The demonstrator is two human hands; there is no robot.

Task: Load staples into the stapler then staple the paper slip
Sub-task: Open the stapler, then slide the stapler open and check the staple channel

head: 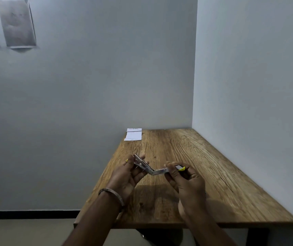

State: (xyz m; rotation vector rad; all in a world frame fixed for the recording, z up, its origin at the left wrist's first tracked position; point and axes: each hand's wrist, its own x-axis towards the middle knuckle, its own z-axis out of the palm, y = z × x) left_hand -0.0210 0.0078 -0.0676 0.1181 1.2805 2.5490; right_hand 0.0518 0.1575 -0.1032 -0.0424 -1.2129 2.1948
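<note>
A small metal stapler (155, 171) with yellow ends is swung wide open in a V above the wooden table (204, 166). My left hand (128, 173) grips its left arm. My right hand (183, 178) pinches the right arm near the yellow tip. A white paper slip (133, 134) lies flat at the table's far left corner, well beyond both hands. Whether staples are in the stapler cannot be told.
The table stands in a corner, with a grey wall behind it and a white wall along its right side. Its left edge drops to the floor. Paper sheets (17, 23) hang on the wall at upper left.
</note>
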